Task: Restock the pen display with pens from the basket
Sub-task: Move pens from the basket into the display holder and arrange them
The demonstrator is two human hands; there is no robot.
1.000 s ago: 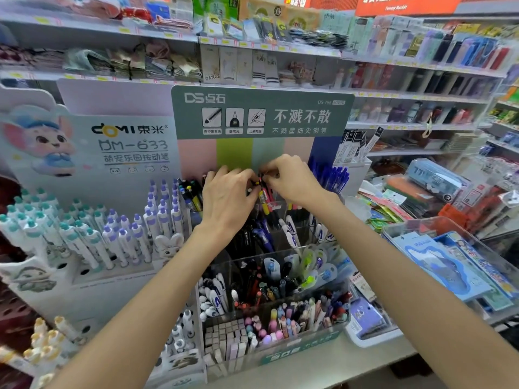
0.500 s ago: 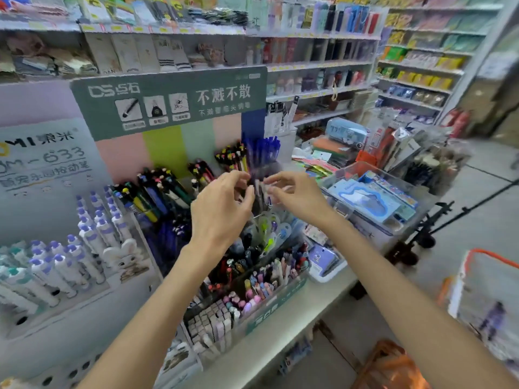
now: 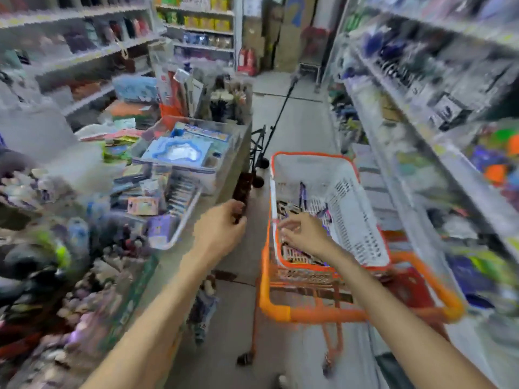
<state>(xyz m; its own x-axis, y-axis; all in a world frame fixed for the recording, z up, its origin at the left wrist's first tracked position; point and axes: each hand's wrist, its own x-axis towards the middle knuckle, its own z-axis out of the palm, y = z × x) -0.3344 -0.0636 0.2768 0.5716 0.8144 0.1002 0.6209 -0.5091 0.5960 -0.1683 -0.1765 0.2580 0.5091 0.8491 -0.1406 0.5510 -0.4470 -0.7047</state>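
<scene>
The head view is showing a shop aisle, heavily smeared by motion blur. A white plastic basket (image 3: 348, 192) with a perforated lattice wall and an orange rim is sitting on top of an orange tubular-frame trolley (image 3: 317, 314) that is standing on small dark wheels on the pale tiled floor. Inside the basket, dark slim pens (image 3: 302, 192) are lying loose against its floor and far wall, some with purple tints; their exact number is too blurred to tell. At the left edge, the pen display (image 3: 56, 276) is appearing only as a blur of dark, lilac and lime shapes behind a green front strip, on a grey counter (image 3: 179, 259). Farther along the counter, a clear rectangular tray (image 3: 193, 153) is holding flat blue-and-white packets.

The right hand (image 3: 304, 234) is reaching over the near rim of the basket, wrist bent down, its fingers spread and loosely curved above the pens. It is gripping nothing that can be seen. The left hand (image 3: 222, 228) is hanging in the gap between the counter edge and the basket, back of the hand upward, fingers curled inward toward the thumb. Something small and dark is showing at its fingertips, but the blur is making it impossible to tell whether the hand is pinching it.
</scene>
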